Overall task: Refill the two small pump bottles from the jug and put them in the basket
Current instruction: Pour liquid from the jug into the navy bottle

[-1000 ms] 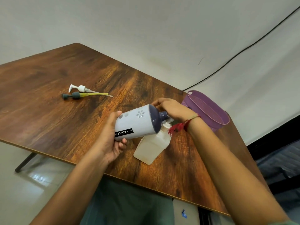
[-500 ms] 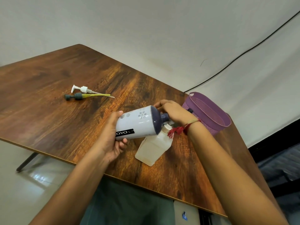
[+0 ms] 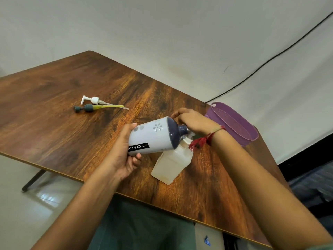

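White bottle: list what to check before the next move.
1. Left hand grips white bottle: ok.
2. Its neck over clear bottle mouth: cannot tell, right hand hides it.
3. Clear bottle stands on table: ok.
4. Fill level: cannot tell.
5. White pump and grey pump off, lying on table: ok.
6. Basket upright beside right hand: ok.
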